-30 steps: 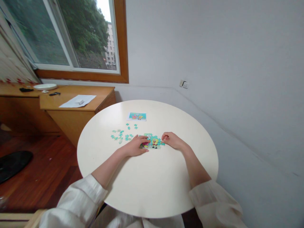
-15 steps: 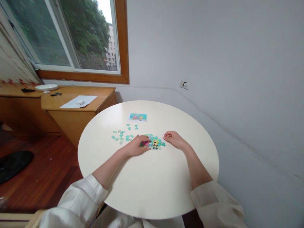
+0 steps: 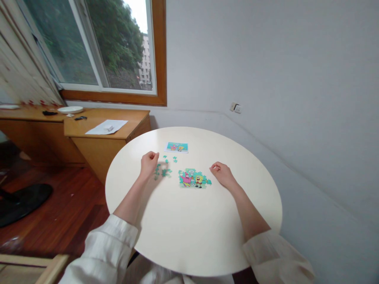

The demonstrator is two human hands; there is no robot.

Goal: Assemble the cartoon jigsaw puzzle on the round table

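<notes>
A partly joined cartoon jigsaw puzzle [image 3: 193,179] lies flat on the round white table [image 3: 189,225], with a pink figure, a pale figure and a yellow square figure on it. My left hand [image 3: 149,162] hovers over the left side, beside the loose turquoise puzzle pieces [image 3: 166,172]; its fingers are pinched, and whatever is between them is hidden. Just right of the puzzle, my right hand [image 3: 221,172] rests with thumb and fingertips pressed together. I cannot make out anything in that pinch.
Behind the loose pieces lies a picture card [image 3: 177,147] with the same cartoon figures. A wooden desk [image 3: 137,122] at the left bears a paper sheet [image 3: 103,127] and a white plate [image 3: 70,109]. The wall rises close behind the table.
My left hand has lifted off the puzzle's left part and moved left and away from me, uncovering the pink figure. My right hand stays about where it was beside the puzzle.
</notes>
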